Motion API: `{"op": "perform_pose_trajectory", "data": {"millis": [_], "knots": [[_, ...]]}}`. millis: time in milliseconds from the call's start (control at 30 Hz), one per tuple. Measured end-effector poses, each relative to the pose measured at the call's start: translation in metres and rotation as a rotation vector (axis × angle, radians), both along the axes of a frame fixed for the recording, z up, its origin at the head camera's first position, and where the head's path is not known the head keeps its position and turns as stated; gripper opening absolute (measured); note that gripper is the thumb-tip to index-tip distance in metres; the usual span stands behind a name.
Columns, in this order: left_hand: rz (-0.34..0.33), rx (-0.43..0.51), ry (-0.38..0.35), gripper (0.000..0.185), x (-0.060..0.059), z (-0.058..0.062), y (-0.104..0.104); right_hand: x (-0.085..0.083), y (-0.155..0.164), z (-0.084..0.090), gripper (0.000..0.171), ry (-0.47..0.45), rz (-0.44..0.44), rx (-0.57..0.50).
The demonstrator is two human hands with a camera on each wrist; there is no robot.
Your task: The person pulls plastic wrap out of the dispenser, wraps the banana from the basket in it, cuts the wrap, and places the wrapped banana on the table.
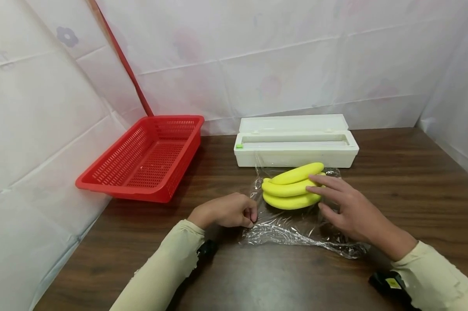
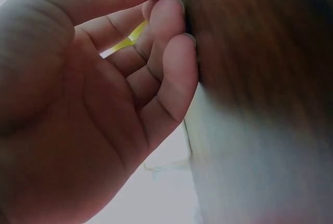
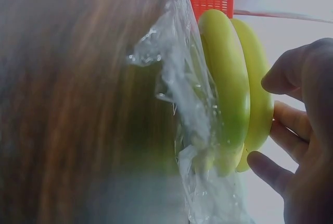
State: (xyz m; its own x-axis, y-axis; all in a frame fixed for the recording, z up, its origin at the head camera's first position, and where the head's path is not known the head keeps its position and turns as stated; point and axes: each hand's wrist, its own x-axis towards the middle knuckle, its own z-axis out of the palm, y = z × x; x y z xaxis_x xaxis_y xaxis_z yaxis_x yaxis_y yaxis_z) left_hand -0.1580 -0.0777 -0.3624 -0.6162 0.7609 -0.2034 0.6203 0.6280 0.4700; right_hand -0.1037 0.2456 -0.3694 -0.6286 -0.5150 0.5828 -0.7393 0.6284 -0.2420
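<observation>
Resting low in the frame on the dark wooden table [image 1: 412, 181], two pale-sleeved forearms reach in from the bottom edge. The left hand [image 1: 227, 211] sits just left of centre, its fingers curled together and pinching the left edge of a sheet of clear cling film [image 1: 296, 231]; the left wrist view shows the fingertips [image 2: 169, 21] folded in against the thumb with a scrap of film caught at their tips. The film lies crumpled across the lower middle of the frame, spreading right under the right hand [image 1: 346, 207]. That hand is spread, its fingers straight and apart, the fingertips touching the right end of a bunch of yellow bananas [image 1: 292, 186]. In the right wrist view the bananas [image 3: 234, 88] stand beside rumpled film [image 3: 187, 104], with the fingers [image 3: 270, 169] open around them. The bunch lies on the film at the centre of the frame. Just behind it, touching the film's far edge, stands a long white film dispenser box [image 1: 296, 142] with its lid open. Farther left, a red plastic basket [image 1: 140, 181] sits at the table's left edge against the white wall covering.
</observation>
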Motion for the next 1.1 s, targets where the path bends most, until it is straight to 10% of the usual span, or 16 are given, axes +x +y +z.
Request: {"op": "perform_pose_trajectory", "data": {"millis": [1100], "knots": [[-0.085,0.049,0.125,0.008,0.013,0.0,0.018,-0.002,-0.001,0.0,0.051,-0.021,0.006,-0.017]]}}
